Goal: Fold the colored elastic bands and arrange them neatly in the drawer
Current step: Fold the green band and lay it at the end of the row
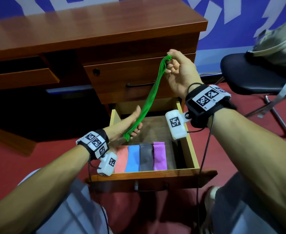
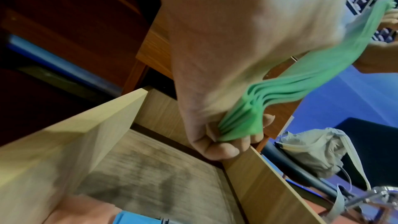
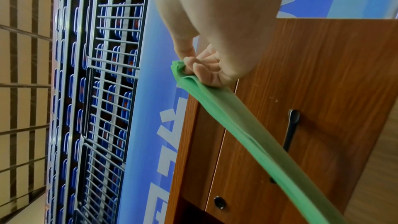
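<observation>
The left hand (image 1: 130, 122) and right hand (image 1: 179, 71) each grip an end of the green band (image 1: 149, 97), stretched above the open drawer (image 1: 190, 142). Four folded bands (image 1: 145, 157) lie inside, at its near end.

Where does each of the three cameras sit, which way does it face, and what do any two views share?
Head: worn on the head, looking forward and down at the open drawer; both forearms and both hands show.
Left wrist: along the left hand, which grips the green band's lower end above the drawer.
Right wrist: along the right hand, which pinches the band's upper end before the desk.
Shared: all three show the green band; both wrist views show the desk.
</observation>
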A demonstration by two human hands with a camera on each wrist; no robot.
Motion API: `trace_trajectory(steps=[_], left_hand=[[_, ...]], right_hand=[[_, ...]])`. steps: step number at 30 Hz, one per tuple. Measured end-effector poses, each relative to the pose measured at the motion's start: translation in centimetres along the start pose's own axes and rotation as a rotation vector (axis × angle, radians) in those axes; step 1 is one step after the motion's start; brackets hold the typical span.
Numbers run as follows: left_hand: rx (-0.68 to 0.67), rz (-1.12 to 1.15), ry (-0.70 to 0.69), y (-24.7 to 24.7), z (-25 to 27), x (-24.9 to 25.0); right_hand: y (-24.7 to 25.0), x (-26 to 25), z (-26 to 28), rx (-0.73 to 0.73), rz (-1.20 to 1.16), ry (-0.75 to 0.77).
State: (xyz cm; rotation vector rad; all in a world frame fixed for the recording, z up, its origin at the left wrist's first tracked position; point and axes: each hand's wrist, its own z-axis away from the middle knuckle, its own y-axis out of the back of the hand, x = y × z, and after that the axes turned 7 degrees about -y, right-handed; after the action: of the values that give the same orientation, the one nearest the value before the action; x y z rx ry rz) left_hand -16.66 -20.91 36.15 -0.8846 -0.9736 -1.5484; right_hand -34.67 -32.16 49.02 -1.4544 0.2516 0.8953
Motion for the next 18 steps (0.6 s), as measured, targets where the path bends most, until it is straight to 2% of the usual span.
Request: trace_trajectory(steps=[5, 12, 18], left_hand=[[0.036, 0.362, 0.038, 2.0, 1.1, 0.0], [0.118, 0.325, 0.002, 2.7, 2.0, -0.4], [0.266, 0.355, 0.052, 3.0, 2.2, -0.2]], right_hand=[[0.8, -1.1, -0.2, 0.033, -0.044, 0.009], [0.8, -1.4, -0.3, 0.050, -0.030, 0.016], [1.0, -2.2, -0.5, 0.077, -0.058, 0.031]])
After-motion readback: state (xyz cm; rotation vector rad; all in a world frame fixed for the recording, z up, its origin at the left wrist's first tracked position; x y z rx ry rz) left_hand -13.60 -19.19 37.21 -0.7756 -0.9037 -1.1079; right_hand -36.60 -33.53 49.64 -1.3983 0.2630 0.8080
